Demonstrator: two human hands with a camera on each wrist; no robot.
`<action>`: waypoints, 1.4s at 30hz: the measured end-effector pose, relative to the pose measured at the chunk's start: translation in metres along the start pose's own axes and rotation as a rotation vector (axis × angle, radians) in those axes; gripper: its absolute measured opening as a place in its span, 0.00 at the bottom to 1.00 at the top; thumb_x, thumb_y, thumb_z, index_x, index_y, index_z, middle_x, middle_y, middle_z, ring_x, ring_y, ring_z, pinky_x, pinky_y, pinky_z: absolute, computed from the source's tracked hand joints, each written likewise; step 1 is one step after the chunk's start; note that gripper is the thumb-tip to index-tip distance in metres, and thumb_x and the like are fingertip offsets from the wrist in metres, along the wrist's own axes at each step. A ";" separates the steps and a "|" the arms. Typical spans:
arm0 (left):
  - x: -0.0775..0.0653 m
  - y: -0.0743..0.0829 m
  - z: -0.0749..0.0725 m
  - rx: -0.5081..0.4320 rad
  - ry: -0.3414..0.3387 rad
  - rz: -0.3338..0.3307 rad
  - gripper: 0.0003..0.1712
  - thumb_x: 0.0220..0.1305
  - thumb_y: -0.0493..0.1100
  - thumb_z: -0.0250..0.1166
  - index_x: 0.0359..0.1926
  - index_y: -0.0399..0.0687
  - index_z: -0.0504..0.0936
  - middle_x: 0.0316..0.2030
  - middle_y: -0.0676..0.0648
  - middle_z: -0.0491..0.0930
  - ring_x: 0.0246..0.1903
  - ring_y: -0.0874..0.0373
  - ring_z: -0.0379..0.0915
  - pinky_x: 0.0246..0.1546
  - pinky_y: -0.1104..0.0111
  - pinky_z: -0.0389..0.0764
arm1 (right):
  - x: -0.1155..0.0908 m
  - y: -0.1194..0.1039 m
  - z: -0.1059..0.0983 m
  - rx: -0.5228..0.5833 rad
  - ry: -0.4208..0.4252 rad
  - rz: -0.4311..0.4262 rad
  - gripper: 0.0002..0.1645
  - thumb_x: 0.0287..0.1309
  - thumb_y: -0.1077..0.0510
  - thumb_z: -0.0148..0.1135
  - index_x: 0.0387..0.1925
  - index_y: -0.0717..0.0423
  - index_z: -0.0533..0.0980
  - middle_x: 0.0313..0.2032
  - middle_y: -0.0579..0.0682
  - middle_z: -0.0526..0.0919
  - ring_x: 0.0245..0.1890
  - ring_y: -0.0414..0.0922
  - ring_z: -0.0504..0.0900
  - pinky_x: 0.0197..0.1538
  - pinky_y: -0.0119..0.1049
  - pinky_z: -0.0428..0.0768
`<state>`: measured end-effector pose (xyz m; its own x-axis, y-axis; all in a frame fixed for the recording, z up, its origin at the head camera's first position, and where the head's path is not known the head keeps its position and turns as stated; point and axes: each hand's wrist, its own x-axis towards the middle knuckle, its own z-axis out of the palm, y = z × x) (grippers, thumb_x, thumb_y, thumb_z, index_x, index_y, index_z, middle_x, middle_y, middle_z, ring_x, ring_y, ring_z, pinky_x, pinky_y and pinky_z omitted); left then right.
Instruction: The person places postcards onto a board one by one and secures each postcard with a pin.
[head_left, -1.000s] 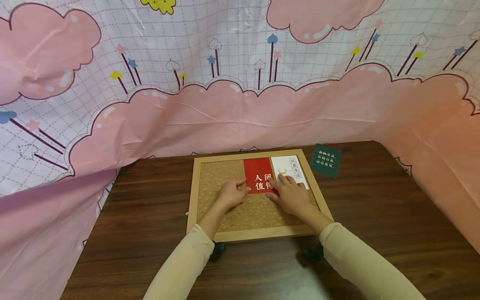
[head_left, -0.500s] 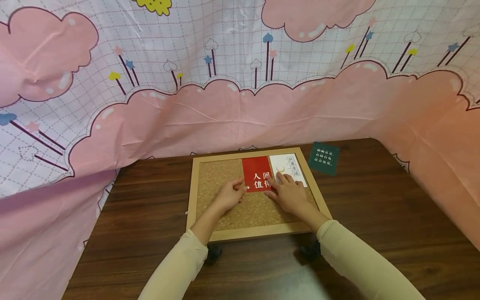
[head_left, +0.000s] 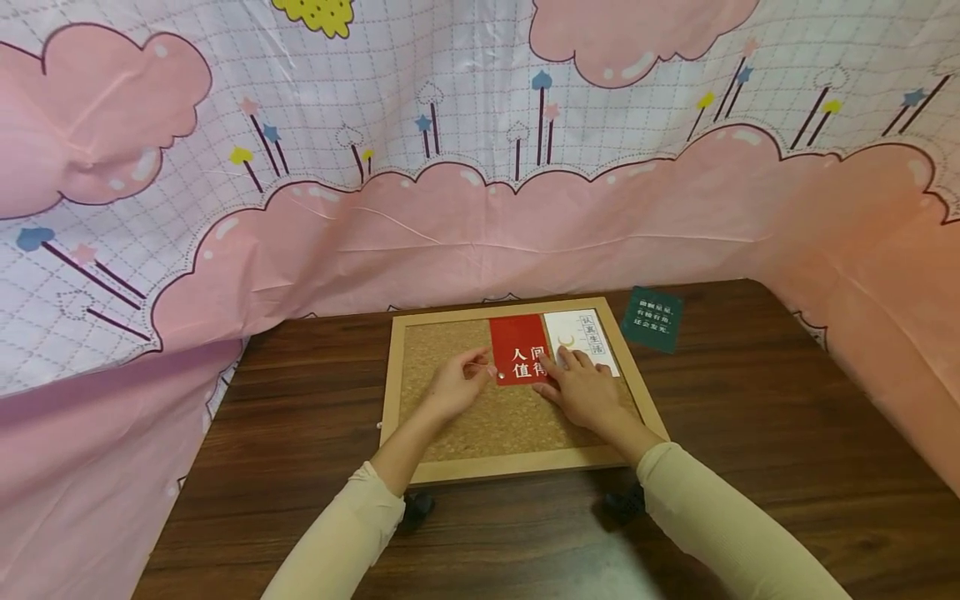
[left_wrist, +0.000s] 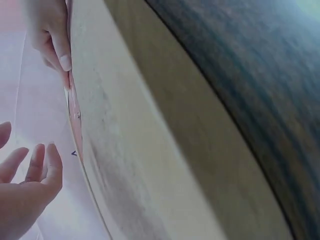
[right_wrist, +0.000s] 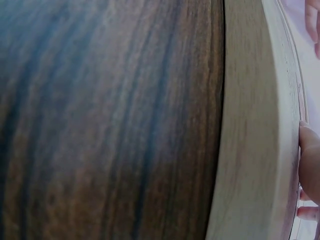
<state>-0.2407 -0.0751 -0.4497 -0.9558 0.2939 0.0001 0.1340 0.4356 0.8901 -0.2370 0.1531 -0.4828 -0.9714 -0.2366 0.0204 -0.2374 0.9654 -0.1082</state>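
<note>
A wood-framed cork board (head_left: 457,437) lies on the table with a red card (head_left: 516,332) and a white card (head_left: 603,358) side by side at its upper right. A small pale pushpin (head_left: 501,376) sits at the red card's lower left corner. Just left of it is my left hand (head_left: 454,387), apart from the pin, its fingers loosely bent and holding nothing. In the left wrist view this hand (left_wrist: 32,187) shows spread fingertips above the board. My right hand (head_left: 587,390) rests across both cards, fingers extended, covering part of the red card's lettering.
A dark green card (head_left: 652,319) with white writing lies on the wooden table (head_left: 757,400), right of the board. One tiny pale object (head_left: 379,425) is by the frame's left side. Patterned pink and white cloth (head_left: 480,225) hangs behind the table.
My left hand has drawn back leftward from the red card's lower left corner, its fingers parting and leaving the pushpin in view. The right hand stays on the cards.
</note>
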 end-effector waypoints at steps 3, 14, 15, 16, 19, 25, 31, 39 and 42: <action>-0.001 0.002 -0.003 0.007 0.008 0.036 0.27 0.69 0.42 0.59 0.67 0.43 0.70 0.58 0.38 0.77 0.55 0.48 0.75 0.59 0.58 0.76 | 0.000 0.001 0.001 0.001 0.001 0.009 0.36 0.67 0.34 0.48 0.71 0.41 0.62 0.72 0.58 0.61 0.70 0.59 0.61 0.61 0.66 0.67; -0.011 0.005 -0.006 0.255 0.066 0.102 0.30 0.65 0.46 0.64 0.67 0.48 0.71 0.62 0.37 0.71 0.60 0.41 0.70 0.61 0.50 0.73 | 0.001 0.000 0.002 -0.007 0.005 -0.001 0.36 0.67 0.34 0.48 0.71 0.41 0.62 0.71 0.57 0.62 0.69 0.59 0.62 0.61 0.66 0.68; -0.013 0.005 -0.007 0.309 0.083 0.112 0.30 0.64 0.46 0.65 0.66 0.48 0.72 0.62 0.37 0.71 0.61 0.41 0.69 0.62 0.49 0.72 | 0.001 0.000 0.002 -0.008 0.004 0.001 0.36 0.67 0.34 0.48 0.72 0.41 0.62 0.71 0.57 0.62 0.69 0.58 0.62 0.61 0.66 0.68; -0.014 0.005 -0.007 0.355 0.099 0.118 0.30 0.64 0.47 0.66 0.66 0.48 0.72 0.62 0.37 0.71 0.62 0.41 0.68 0.63 0.48 0.70 | 0.000 -0.001 0.001 -0.008 0.005 0.000 0.36 0.67 0.34 0.48 0.71 0.41 0.62 0.71 0.57 0.62 0.69 0.59 0.62 0.61 0.66 0.68; -0.020 0.005 -0.010 0.470 0.143 0.154 0.29 0.62 0.47 0.67 0.64 0.48 0.74 0.62 0.38 0.71 0.63 0.42 0.66 0.64 0.47 0.68 | 0.000 -0.001 -0.001 -0.007 0.003 -0.001 0.36 0.67 0.34 0.48 0.71 0.42 0.62 0.71 0.57 0.62 0.69 0.59 0.62 0.60 0.66 0.68; -0.031 -0.002 -0.016 0.628 0.171 0.202 0.34 0.58 0.48 0.70 0.65 0.50 0.73 0.61 0.41 0.72 0.63 0.45 0.66 0.61 0.48 0.70 | -0.001 -0.001 -0.002 -0.002 -0.001 -0.005 0.36 0.67 0.34 0.48 0.71 0.42 0.62 0.71 0.58 0.61 0.69 0.59 0.62 0.60 0.66 0.68; -0.043 -0.011 -0.022 0.730 0.129 0.242 0.45 0.55 0.55 0.72 0.71 0.55 0.64 0.66 0.41 0.68 0.67 0.43 0.62 0.65 0.44 0.64 | -0.001 -0.002 -0.002 -0.003 0.006 -0.014 0.36 0.67 0.35 0.48 0.71 0.42 0.62 0.71 0.58 0.62 0.69 0.59 0.62 0.60 0.66 0.69; -0.064 -0.030 -0.035 0.766 0.112 0.211 0.58 0.48 0.69 0.71 0.73 0.47 0.59 0.69 0.41 0.64 0.70 0.42 0.58 0.70 0.46 0.59 | 0.001 0.000 0.002 -0.013 0.002 -0.008 0.36 0.67 0.34 0.47 0.72 0.41 0.61 0.72 0.58 0.61 0.69 0.59 0.62 0.60 0.66 0.68; -0.072 -0.036 -0.042 0.746 0.097 0.178 0.62 0.48 0.71 0.69 0.75 0.46 0.54 0.72 0.42 0.61 0.72 0.44 0.55 0.72 0.48 0.57 | 0.002 0.000 0.004 -0.010 -0.006 -0.004 0.36 0.67 0.33 0.46 0.72 0.40 0.61 0.72 0.57 0.60 0.70 0.58 0.61 0.61 0.66 0.68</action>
<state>-0.1877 -0.1480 -0.4625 -0.9176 0.3521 0.1847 0.3953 0.8571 0.3302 -0.2393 0.1525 -0.4867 -0.9704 -0.2412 0.0145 -0.2414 0.9654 -0.0982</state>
